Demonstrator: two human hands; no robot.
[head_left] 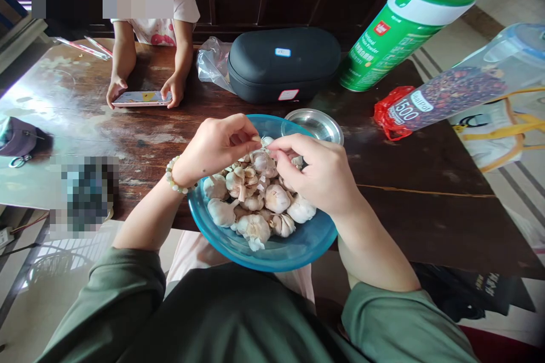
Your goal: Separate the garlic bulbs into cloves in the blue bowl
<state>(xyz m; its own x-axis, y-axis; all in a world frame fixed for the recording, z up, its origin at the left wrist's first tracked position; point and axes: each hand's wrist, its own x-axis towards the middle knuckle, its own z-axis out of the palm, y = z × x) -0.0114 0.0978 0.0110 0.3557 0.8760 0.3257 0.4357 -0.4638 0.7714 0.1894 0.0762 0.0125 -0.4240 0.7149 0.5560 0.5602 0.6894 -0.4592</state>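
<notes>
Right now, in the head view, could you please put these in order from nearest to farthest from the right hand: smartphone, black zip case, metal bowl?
From the right hand:
1. Metal bowl: just beyond the hand.
2. Black zip case: beyond the metal bowl and somewhat left.
3. Smartphone: well off to the left.

You have whitish garlic bulbs (pixel 277 199) heaped at varied tilts in a translucent blue bowl (pixel 293 252) before you. Some papery skins are flaking; one bulb (pixel 240 182), left of the middle, shows separated cloves.
</notes>
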